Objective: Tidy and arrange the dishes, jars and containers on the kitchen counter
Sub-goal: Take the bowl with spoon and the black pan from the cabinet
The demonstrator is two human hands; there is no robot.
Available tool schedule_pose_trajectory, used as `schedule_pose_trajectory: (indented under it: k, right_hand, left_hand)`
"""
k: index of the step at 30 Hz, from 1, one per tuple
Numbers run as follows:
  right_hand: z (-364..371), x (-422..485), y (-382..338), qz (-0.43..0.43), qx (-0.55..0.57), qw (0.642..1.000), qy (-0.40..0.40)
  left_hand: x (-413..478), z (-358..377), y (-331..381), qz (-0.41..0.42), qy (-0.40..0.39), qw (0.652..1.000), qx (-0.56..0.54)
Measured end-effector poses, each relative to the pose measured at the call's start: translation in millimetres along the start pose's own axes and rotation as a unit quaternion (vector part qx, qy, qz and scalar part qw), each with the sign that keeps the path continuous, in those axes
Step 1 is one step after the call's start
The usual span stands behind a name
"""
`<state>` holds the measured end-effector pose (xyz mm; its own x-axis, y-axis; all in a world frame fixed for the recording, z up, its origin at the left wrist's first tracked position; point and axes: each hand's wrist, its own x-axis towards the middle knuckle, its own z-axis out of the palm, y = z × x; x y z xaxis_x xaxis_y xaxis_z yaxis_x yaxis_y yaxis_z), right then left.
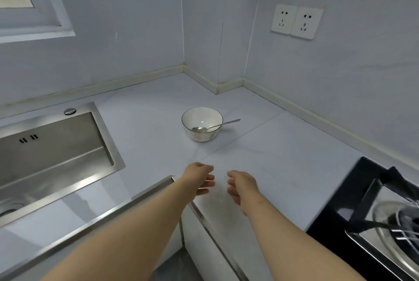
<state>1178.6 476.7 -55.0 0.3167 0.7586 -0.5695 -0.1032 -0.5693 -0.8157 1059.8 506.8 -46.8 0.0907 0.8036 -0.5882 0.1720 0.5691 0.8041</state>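
Bowl (201,123) w/ spoon (215,125) inside sits on counter (283,144); I see left hand (199,177) & right hand (241,184) short of it, fingers loose, holding nothing

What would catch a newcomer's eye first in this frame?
The bowl stands alone in the middle of the counter, with a spoon resting in it, handle out over the right rim. Nearer the camera, the left hand and right hand reach forward side by side, fingers loosely open, holding nothing. A sink lies at left and a stove at lower right.
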Motion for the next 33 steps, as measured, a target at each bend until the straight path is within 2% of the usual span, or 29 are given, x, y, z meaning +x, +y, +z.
schedule_pose_trajectory:
  k: [8, 17, 24, 33]
  right_hand:
    - [-10, -114, 40, -0.033, 0.056, 0.997, 0.045]
    - [-31, -226, 116, -0.017, 0.119, 0.988, 0.095]
    - [-71, -292, 170, -0.02, 0.166, 0.975, 0.147]
    - [-152, -358, 243, 0.018, 0.177, 0.969, 0.173]
  left_hand:
    - [-98, -4, -39, 0.029, -0.057, 0.997, 0.04]
    - [-203, 3, -97, 0.045, -0.125, 0.988, 0.076]
    - [-268, 36, -143, 0.049, -0.182, 0.975, 0.114]
    - [-337, 113, -206, 0.027, -0.2, 0.968, 0.147]
